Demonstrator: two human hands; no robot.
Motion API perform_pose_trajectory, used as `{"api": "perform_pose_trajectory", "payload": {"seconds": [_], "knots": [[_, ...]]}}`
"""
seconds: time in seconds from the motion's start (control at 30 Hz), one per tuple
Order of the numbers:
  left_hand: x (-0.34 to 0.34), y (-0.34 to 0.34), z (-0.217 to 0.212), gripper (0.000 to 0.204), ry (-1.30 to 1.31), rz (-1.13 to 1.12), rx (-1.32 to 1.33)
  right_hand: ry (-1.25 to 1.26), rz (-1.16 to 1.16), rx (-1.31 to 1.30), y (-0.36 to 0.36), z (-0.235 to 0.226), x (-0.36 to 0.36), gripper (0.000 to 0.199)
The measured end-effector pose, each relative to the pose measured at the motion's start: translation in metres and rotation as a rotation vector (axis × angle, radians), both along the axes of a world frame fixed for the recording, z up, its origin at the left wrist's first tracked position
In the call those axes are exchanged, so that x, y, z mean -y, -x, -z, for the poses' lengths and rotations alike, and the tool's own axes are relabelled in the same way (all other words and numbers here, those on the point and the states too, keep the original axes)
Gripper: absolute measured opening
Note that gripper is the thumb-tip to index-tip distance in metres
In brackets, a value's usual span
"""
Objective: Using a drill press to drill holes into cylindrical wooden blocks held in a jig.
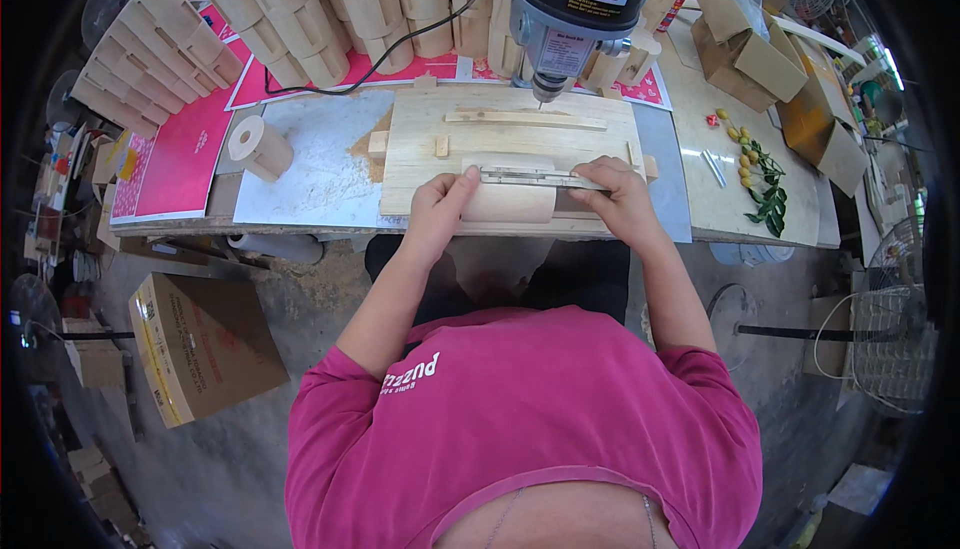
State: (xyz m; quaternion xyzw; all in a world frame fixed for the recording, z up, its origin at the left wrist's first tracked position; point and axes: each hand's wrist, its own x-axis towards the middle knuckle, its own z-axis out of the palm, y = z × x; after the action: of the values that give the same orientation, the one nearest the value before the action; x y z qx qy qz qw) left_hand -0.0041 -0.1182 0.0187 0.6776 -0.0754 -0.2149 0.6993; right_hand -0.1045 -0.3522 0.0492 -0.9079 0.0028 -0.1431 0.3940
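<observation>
Wood block [508, 204] on jig board [420, 139] at bench front edge, metal strip [540, 180] lying across its top, left hand [438, 211] gripping block's left end, right hand [618, 199] pinching strip, drill press [570, 9] behind.

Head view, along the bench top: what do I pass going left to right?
Pink sheet → short wooden cylinder → left hand → curved wood block → right hand → sprig of yellow fruit with leaves → brown cardboard box.
</observation>
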Motion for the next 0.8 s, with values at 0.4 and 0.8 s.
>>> {"api": "perform_pose_trajectory", "payload": {"seconds": [0.4,0.8], "knots": [[-0.001,-0.001,0.031,0.069,-0.545,0.046,1.077,0.485,0.297,0.045,0.005,0.02,0.027,0.04],[0.038,-0.043,0.053,0.065,-0.569,-0.191,1.105,0.469,0.406,-0.17,-0.05,0.016,0.044,0.042]]}}
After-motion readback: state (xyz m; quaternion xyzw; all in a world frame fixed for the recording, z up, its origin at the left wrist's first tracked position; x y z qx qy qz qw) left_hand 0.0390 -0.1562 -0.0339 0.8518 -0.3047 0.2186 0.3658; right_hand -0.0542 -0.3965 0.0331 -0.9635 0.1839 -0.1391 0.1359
